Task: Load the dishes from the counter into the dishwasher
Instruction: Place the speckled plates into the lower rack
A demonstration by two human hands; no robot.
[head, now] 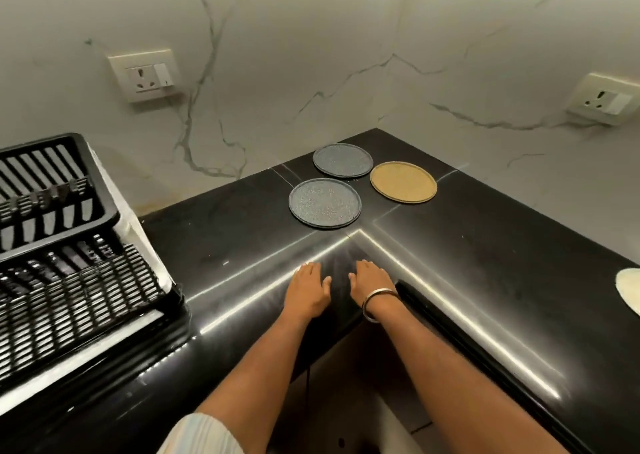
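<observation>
left hand [309,289] + right hand [370,282] flat, fingers spread, resting on counter [485,245] inner corner, holding nothing, likely pre-reach | three plates [325,203] flat at frame centre, apart, rims free to pinch | rack [59,245] left | open counter between

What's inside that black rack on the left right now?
The black rack shows only bare slats and prongs in both tiers; no dishes sit in it. Its left part runs out of frame, unseen. Three plates lie flat on the counter.
</observation>
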